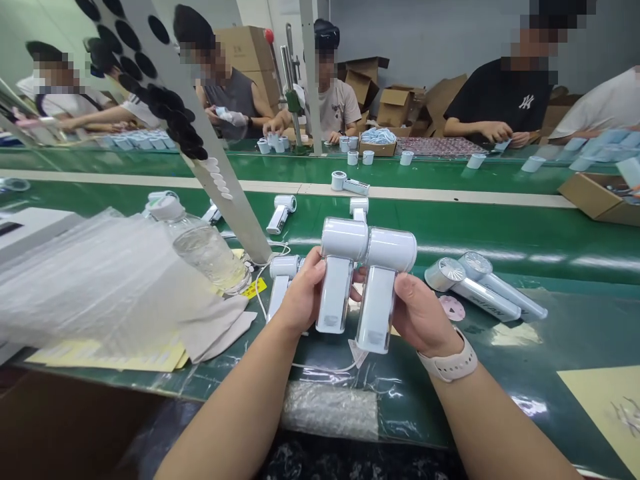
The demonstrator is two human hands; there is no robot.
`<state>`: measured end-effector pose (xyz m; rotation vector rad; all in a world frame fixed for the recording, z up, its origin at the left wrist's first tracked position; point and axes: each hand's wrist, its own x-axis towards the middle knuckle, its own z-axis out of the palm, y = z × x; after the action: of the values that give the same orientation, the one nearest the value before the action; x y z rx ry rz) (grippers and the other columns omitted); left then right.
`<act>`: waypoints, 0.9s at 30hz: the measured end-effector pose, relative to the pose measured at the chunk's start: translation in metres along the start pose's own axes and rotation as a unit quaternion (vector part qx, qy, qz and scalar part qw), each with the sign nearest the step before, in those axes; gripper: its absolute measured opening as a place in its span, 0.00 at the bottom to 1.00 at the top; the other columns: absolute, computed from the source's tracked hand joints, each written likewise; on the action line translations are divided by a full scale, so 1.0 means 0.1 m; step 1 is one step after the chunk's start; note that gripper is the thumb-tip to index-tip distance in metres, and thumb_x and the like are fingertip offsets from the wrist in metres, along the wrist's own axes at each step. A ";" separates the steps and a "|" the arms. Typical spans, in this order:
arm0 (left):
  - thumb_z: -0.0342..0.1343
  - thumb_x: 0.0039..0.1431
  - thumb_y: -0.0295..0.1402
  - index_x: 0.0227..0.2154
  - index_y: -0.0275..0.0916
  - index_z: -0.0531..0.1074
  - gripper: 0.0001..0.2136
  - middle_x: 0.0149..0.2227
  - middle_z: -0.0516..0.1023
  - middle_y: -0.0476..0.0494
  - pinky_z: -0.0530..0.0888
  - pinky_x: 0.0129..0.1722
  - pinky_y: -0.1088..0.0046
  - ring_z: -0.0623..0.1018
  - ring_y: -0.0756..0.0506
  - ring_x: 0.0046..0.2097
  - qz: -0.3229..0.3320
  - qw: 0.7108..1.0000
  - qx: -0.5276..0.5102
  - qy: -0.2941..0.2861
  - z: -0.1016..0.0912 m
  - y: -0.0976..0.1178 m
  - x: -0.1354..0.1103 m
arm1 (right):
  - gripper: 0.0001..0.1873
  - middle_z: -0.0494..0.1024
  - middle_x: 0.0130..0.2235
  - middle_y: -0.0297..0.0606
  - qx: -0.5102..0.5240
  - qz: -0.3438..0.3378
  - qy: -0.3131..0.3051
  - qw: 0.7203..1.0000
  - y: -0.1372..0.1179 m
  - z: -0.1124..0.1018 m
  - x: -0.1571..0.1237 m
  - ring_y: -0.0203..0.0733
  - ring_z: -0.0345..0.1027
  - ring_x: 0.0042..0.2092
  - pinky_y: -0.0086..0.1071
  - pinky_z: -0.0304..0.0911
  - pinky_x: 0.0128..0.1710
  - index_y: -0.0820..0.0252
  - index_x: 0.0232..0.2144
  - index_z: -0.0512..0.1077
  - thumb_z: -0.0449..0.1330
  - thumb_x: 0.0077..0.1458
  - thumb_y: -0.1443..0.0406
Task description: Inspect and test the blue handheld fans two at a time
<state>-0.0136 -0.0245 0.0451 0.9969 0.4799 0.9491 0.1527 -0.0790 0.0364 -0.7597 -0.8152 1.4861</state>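
The left hand (306,292) is curled snugly round the handle of the left device (334,297), thumb in front; the right hand (425,313) grips the right device (377,312) by its handle. Both white, hammer-shaped devices are held up over the tabletop (415,407), around the middle of its near edge — their barrel heads touching or nearly so. They look light and stiff; the glossy clear shells may slip or scratch, so the handle just under the barrel seems the surest hold. Below, bubble wrap (330,408) lies along the near edge. Rightward lie two silvery devices (485,299); leftward is a clear bottle (210,257) — and past the far edge, a green belt (500,227).
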 end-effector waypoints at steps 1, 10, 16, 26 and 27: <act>0.64 0.52 0.49 0.44 0.43 0.64 0.23 0.33 0.81 0.46 0.73 0.25 0.70 0.80 0.44 0.28 0.000 1.000 -0.004 0.001 0.00 0.02 -0.01 | 0.27 0.83 0.45 0.43 -0.009 -0.002 0.002 1.000 -0.01 -0.01 -0.01 0.55 0.76 0.47 0.47 0.74 0.47 0.55 0.39 0.81 0.72 0.43 0.44; 0.74 0.40 0.47 0.39 0.38 0.74 0.26 0.34 0.75 0.44 0.76 0.36 0.67 0.78 0.44 0.35 -0.041 0.998 -0.033 -0.031 -0.02 0.01 -0.06 | 0.27 0.81 0.32 0.40 -0.022 -0.018 0.027 0.999 -0.03 -0.01 0.01 0.50 0.75 0.33 0.47 0.74 0.36 0.56 0.32 0.79 0.70 0.43 0.41; 0.75 0.37 0.49 0.32 0.35 0.73 0.26 0.29 0.66 0.50 0.69 0.27 0.76 0.66 0.52 0.29 -0.025 0.997 -0.055 -0.039 0.00 -0.05 -0.02 | 0.23 0.81 0.34 0.40 -0.002 -0.012 0.054 0.998 0.01 0.01 0.03 0.47 0.74 0.37 0.44 0.73 0.40 0.55 0.36 0.78 0.62 0.55 0.43; 0.63 0.54 0.53 0.38 0.36 0.75 0.23 0.34 0.79 0.40 0.78 0.41 0.63 0.80 0.42 0.37 -0.069 0.996 -0.061 -0.014 -0.05 -0.08 -0.01 | 0.23 0.74 0.30 0.41 0.007 0.040 0.014 0.999 -0.03 0.01 0.03 0.41 0.64 0.28 0.38 0.66 0.28 0.57 0.26 0.75 0.52 0.58 0.47; 0.63 0.56 0.50 0.40 0.37 0.74 0.20 0.36 0.80 0.40 0.78 0.42 0.62 0.80 0.41 0.39 -0.064 0.996 -0.065 -0.016 -0.04 -0.07 -0.01 | 0.23 0.74 0.31 0.41 0.007 0.040 0.011 0.999 -0.04 0.01 0.02 0.41 0.64 0.28 0.38 0.66 0.27 0.56 0.27 0.74 0.52 0.57 0.46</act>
<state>-0.0143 -0.0249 0.0371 0.8518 0.4439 0.8383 0.1539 -0.0765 0.0407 -0.8039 -0.7651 1.5500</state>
